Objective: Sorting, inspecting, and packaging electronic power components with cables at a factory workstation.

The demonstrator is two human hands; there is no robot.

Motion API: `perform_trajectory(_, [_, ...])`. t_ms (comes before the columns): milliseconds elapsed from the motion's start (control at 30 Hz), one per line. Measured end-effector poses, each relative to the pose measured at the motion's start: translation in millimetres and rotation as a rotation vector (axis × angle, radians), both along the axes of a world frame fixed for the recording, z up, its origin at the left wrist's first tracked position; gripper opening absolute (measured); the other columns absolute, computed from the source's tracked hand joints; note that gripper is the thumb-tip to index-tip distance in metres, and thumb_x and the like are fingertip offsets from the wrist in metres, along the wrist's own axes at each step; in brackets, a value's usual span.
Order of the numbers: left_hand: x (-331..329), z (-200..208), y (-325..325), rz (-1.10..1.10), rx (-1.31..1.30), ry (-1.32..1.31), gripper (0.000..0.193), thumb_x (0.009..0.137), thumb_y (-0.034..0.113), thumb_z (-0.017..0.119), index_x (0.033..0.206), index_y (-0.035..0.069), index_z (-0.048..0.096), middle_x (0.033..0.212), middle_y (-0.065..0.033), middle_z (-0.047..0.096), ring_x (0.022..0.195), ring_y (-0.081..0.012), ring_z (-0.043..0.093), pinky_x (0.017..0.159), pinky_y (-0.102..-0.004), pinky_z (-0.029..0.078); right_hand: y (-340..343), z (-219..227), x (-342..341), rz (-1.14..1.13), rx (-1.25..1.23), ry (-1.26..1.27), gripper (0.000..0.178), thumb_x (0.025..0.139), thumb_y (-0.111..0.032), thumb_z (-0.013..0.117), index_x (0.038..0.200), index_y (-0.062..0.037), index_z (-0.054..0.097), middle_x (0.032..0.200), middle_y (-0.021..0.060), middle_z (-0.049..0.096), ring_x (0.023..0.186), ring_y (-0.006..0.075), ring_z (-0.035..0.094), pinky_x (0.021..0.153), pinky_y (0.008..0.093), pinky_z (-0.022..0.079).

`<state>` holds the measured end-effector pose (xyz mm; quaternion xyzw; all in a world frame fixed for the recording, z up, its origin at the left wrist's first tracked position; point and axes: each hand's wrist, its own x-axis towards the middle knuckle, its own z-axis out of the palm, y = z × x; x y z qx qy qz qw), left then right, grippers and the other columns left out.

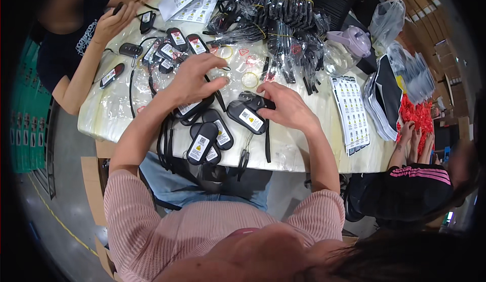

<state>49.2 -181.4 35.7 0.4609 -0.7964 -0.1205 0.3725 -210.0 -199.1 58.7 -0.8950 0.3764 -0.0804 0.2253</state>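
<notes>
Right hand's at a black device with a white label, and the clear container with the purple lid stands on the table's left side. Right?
Wrong side: the head view shows the clear container with the purple lid on the table's right side. The right hand is at a black device with a white label.

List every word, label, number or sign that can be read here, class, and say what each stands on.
Black device at the right hand: white label with a square code and yellow warning triangle; print too small to read.
Label sheet on the right: rows of similar labels, print too small.
Clear plastic on the table: red triangle outlines, no legible words.
Dark shirt at upper left: pale lettering, too unclear to quote.
</notes>
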Motion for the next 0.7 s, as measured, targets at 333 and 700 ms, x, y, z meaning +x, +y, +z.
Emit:
perform_trajectory(333, [-23.4, -4.1, -9.6, 0.042, 0.144, -0.263, 0.057, 0.067, 0.026, 0.067, 0.118, 0.008, 0.048, 0.11, -0.016, 0.052, 0.102, -0.0322, 0.049, 0.086, -0.0395, 0.039, 1.0, -7.5, -10.1, -0.122, -0.078, -0.207, 0.052, 0.064, -0.009, 0.067, 0.112, -0.0034, 0.046, 0.081, 0.0116, 0.055, 0.071, 0.0244, 0.055, 0.066, 0.0336, 0.044])
perform_trajectory(700, [-16.4, -20.8, -25.3, -0.026, 0.476, 0.284, 0.051, 0.069, 0.011, 0.067, 0.117, 0.008, 0.049, 0.076, -0.0033, 0.056, 0.067, -0.0115, 0.054, 0.064, -0.0253, 0.044, -7.7, -18.0, -10.7, -0.143, 0.557, -0.852, 0.043, 0.077, -0.021, 0.066, 0.111, -0.0021, 0.048, 0.088, -0.0005, 0.054, 0.075, 0.0065, 0.051, 0.067, 0.0219, 0.043])
